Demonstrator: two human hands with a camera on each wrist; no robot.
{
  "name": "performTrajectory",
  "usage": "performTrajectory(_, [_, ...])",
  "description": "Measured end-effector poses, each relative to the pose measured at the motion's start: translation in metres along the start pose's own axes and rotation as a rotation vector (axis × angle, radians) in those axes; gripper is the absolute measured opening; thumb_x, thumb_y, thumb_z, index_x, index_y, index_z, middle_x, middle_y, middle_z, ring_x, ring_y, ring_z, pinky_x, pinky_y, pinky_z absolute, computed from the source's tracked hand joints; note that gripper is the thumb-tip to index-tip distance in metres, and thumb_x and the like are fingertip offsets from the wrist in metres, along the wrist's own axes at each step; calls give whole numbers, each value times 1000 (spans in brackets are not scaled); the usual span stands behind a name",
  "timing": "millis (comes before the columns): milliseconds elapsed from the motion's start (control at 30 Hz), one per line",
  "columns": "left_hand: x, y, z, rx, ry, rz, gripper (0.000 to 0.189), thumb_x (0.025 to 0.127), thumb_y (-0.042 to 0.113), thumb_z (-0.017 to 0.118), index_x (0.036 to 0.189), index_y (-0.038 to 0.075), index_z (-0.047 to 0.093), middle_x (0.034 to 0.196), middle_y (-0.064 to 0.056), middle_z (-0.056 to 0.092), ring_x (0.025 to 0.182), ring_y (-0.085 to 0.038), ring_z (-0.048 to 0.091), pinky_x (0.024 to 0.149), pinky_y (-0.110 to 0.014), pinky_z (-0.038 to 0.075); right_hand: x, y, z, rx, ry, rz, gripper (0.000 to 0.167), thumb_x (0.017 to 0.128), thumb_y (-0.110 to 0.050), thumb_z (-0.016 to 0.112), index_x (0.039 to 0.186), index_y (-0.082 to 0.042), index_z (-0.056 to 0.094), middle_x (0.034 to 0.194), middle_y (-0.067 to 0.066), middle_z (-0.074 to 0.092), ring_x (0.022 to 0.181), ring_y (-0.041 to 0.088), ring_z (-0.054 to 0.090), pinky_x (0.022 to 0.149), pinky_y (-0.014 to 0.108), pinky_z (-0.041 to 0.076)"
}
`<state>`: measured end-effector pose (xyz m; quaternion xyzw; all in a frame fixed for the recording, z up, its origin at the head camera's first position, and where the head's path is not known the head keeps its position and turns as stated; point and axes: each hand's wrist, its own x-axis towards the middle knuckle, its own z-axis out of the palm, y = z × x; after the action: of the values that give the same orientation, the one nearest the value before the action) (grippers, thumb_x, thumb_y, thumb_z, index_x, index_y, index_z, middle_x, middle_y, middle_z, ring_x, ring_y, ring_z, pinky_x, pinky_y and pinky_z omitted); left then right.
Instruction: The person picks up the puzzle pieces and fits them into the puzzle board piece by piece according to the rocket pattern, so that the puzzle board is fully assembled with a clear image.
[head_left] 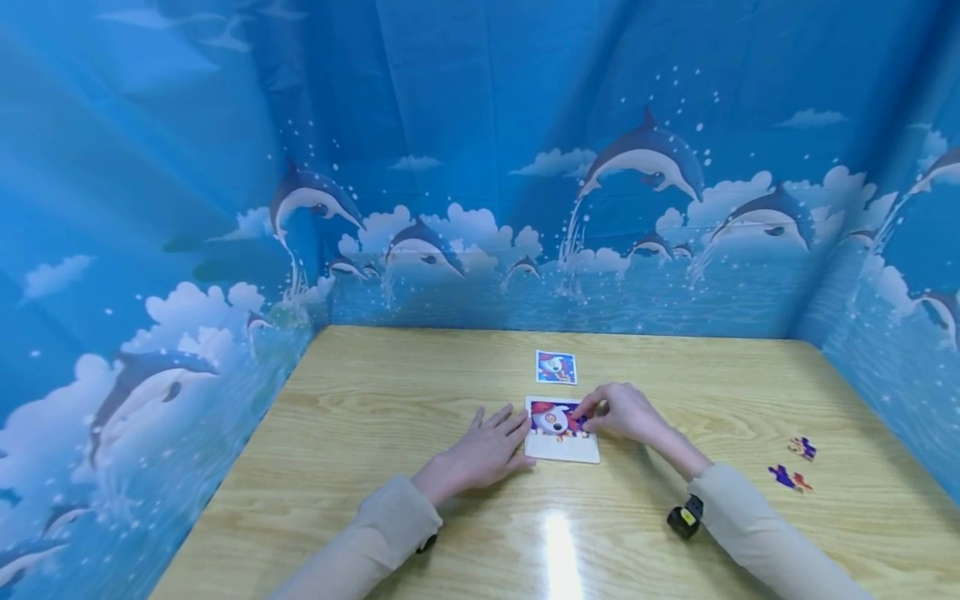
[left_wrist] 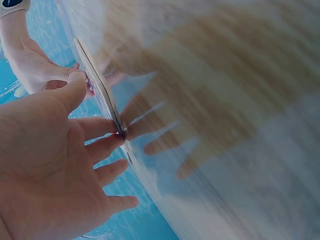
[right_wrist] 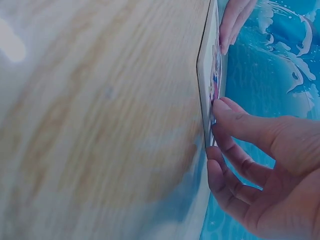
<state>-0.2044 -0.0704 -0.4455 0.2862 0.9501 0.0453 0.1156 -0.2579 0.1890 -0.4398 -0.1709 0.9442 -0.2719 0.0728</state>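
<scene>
A partly filled jigsaw puzzle (head_left: 562,450) lies flat on the table, its upper part showing a white cartoon character on purple and its lower part a bare pale board. My left hand (head_left: 483,450) lies at the board's left side, fingers spread and nearly straight, fingertips touching the edge. In the left wrist view, the board's thin edge (left_wrist: 100,80) meets those fingertips. From the right, my right hand (head_left: 626,412) pinches a puzzle piece against the picture's right end between thumb and forefinger. Fingers mostly hide that piece; the right wrist view shows the thumb (right_wrist: 227,112) at the board's face.
Behind the puzzle lies a small picture card (head_left: 556,367) with a similar character. Several loose puzzle pieces (head_left: 783,477) lie in two groups on the wooden table (head_left: 390,375) at the right. A blue dolphin-print curtain (head_left: 465,167) stands along the table's back and sides.
</scene>
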Motion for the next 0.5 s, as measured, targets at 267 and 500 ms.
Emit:
performTrajectory(267, [0, 0, 0, -5, -3, -6, 70, 104, 56, 41, 160, 15, 28, 168, 0, 21, 156, -25, 15, 124, -59, 12, 0, -1, -1, 2, -1, -5, 15, 83, -10, 82, 95, -18, 82, 104, 6, 76, 83, 15, 65, 72, 34, 54])
performTrajectory(500, [-1, -1, 1, -10, 3, -2, 70, 104, 55, 41, 160, 15, 28, 168, 0, 21, 156, -26, 15, 124, -59, 12, 3, -2, 0, 3, 20, 19, 12, 84, -11, 81, 95, -15, 80, 94, 1, 75, 76, 14, 60, 68, 31, 50])
